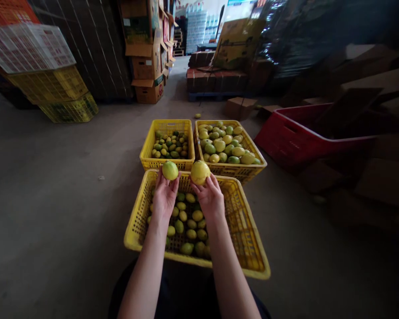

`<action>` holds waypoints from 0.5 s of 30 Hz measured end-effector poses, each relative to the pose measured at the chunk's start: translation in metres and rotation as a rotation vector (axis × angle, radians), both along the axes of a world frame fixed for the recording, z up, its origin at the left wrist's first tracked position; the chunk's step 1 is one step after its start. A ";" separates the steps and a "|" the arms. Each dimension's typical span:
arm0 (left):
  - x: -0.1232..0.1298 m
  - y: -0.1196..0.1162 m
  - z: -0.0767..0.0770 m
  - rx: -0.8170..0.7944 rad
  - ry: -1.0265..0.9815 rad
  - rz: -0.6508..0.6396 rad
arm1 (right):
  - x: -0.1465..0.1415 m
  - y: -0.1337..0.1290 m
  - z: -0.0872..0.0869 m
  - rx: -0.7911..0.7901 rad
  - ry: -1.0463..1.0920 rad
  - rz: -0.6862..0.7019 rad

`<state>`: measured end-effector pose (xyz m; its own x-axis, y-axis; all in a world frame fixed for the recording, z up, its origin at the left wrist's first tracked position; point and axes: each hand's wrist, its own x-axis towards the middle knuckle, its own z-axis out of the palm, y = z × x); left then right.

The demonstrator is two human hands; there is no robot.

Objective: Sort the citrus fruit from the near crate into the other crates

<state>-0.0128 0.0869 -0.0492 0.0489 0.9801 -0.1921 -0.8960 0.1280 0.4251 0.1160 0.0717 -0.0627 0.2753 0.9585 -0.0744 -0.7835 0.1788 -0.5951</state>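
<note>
My left hand [165, 195] holds a green-yellow fruit [170, 170] in its fingertips. In my right hand [211, 195] is a larger yellow fruit [200, 172]. Both hands are raised over the far rim of the near yellow crate [246, 221], which has several green and yellow fruits on its bottom. Just beyond stand two more yellow crates side by side: the left crate [147, 141] contains smaller green and yellow fruits, and the right crate [256, 155] is heaped with larger ones. My forearms cover part of the near crate.
A red crate [279, 137] with cardboard stands at the right. Stacked crates [49, 84] are at the left. Cardboard boxes [144, 66] and a loaded pallet [216, 82] stand behind. One fruit [197, 116] lies on the floor beyond the crates.
</note>
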 end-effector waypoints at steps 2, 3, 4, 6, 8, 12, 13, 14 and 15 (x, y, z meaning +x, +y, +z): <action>0.001 0.001 0.000 -0.008 0.001 -0.006 | 0.000 0.001 -0.001 -0.020 0.016 0.002; 0.001 0.001 0.001 -0.030 -0.004 -0.011 | -0.001 0.001 -0.002 -0.027 0.028 0.005; 0.001 0.002 0.003 -0.059 -0.010 -0.016 | -0.002 0.001 -0.001 -0.031 0.042 0.011; 0.002 0.002 0.005 -0.121 -0.016 -0.024 | -0.003 0.002 -0.001 -0.034 0.071 0.033; 0.003 0.002 0.008 -0.152 -0.008 -0.042 | -0.004 0.003 0.001 -0.059 0.094 0.055; 0.006 -0.001 0.008 -0.108 0.028 -0.105 | -0.001 0.002 0.004 -0.153 0.130 0.054; 0.007 -0.001 0.008 -0.097 0.039 -0.109 | 0.000 0.001 0.005 -0.158 0.127 0.070; 0.009 -0.001 0.007 -0.091 0.055 -0.109 | 0.003 0.000 0.007 -0.156 0.120 0.093; 0.011 0.001 0.005 -0.088 0.082 -0.114 | 0.005 -0.002 0.009 -0.154 0.111 0.118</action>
